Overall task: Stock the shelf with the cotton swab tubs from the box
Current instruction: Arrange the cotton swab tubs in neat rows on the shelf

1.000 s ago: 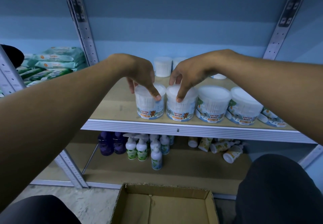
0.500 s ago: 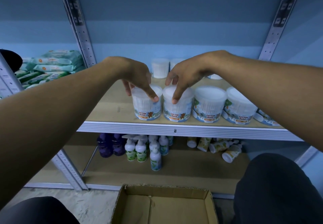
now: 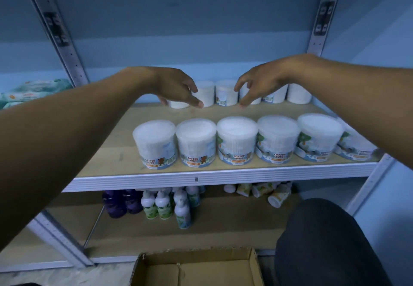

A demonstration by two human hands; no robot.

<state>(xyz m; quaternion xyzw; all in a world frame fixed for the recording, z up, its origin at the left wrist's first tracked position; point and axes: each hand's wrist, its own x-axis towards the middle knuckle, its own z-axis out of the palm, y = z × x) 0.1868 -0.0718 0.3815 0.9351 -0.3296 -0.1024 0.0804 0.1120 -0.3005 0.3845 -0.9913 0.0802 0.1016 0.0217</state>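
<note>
Several clear cotton swab tubs with white lids stand in a front row on the wooden shelf [image 3: 107,158]; the leftmost tub [image 3: 155,143] and the one beside it [image 3: 196,142] are nearest my hands. More tubs [image 3: 225,94] line the back of the shelf. My left hand [image 3: 176,90] hovers above the shelf with loosely bent fingers, holding nothing. My right hand [image 3: 257,85] hovers the same way, a gap apart from the left. Neither touches a tub. The cardboard box [image 3: 196,268] lies open at the bottom, and the part I see holds nothing.
Pump bottles [image 3: 163,205] and purple bottles [image 3: 120,203] stand on the lower shelf, with toppled tubes [image 3: 268,192] to the right. Green wipe packs [image 3: 33,89] lie on the left shelf. Grey metal uprights [image 3: 55,33] frame the bay. My dark-clad knee [image 3: 324,241] is at lower right.
Both hands let go of the two left front tubs and rose up and back above the shelf. The view shifted, showing the full front row.
</note>
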